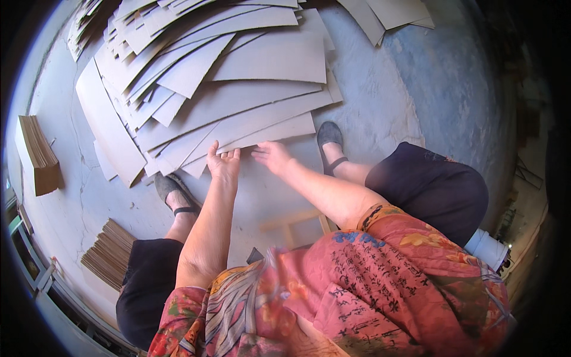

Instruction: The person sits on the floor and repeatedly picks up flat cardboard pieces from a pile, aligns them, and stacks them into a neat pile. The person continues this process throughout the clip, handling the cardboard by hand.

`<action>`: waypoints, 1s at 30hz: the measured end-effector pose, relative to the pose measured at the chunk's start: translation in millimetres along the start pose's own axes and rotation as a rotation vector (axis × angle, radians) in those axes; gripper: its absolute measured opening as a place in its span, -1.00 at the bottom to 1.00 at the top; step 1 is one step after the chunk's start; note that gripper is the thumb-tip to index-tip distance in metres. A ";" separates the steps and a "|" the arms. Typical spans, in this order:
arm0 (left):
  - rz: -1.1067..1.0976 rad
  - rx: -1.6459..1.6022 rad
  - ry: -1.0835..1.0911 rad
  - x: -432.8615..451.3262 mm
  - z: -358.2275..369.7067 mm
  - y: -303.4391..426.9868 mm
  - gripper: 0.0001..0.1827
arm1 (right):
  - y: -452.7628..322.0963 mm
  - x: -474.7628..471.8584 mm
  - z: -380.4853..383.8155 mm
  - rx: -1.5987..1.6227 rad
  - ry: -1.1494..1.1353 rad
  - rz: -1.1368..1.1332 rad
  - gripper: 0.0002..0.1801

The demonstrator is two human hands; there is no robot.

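A large heap of flat cardboard sheets (272, 56) lies fanned out on the floor before me. At its near edge, my left hand (223, 165) has its thumb raised against the nearest sheet (276, 129) and its fingers bent just below the edge. My right hand (274, 156) reaches in from the right. Its thumb meets the same edge, and its other fingers lie just below. Whether either hand pinches the sheet is not clear. Both hands are close together, between my two dark shoes.
Stacks of folded cardboard stand at the left (40, 156) and lower left (109, 254). More sheets (392, 13) lie at the top right. A wooden frame (296, 225) is below my arms, and a white bucket (486, 250) stands beyond my right knee. The concrete floor (370, 102) is cracked and worn.
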State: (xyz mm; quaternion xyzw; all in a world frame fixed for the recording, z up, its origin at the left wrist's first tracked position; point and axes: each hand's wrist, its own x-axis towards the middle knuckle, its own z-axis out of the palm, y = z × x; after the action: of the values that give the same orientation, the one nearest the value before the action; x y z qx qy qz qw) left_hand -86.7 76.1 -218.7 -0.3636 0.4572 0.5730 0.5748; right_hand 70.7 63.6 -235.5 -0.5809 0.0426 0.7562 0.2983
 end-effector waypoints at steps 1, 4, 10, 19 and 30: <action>0.015 -0.008 -0.033 -3.5 10.5 -2.1 -0.52 | -12.8 -9.8 12.4 0.035 -0.024 -0.046 -0.47; 0.031 -0.095 -0.113 -11.8 38.5 -10.0 -0.62 | -33.8 5.8 25.9 0.268 -0.101 -0.131 -0.39; 0.004 0.054 -0.180 -31.0 74.4 -28.9 -0.61 | -105.0 23.5 73.8 0.479 -0.125 -0.392 -0.47; 1.489 1.814 -0.571 -72.7 143.4 19.9 -0.63 | -144.8 25.3 67.0 0.468 -0.198 -0.375 -0.43; 1.544 2.707 0.009 31.0 231.8 46.4 -0.30 | -151.7 16.3 78.8 0.412 -0.014 -0.451 -0.52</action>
State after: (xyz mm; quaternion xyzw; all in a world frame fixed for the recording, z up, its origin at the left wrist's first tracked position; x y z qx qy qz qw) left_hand -109.7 308.1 -169.4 0.7195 0.6853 -0.1062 0.0379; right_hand 77.0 226.7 -182.1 -0.4979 0.0629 0.6503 0.5704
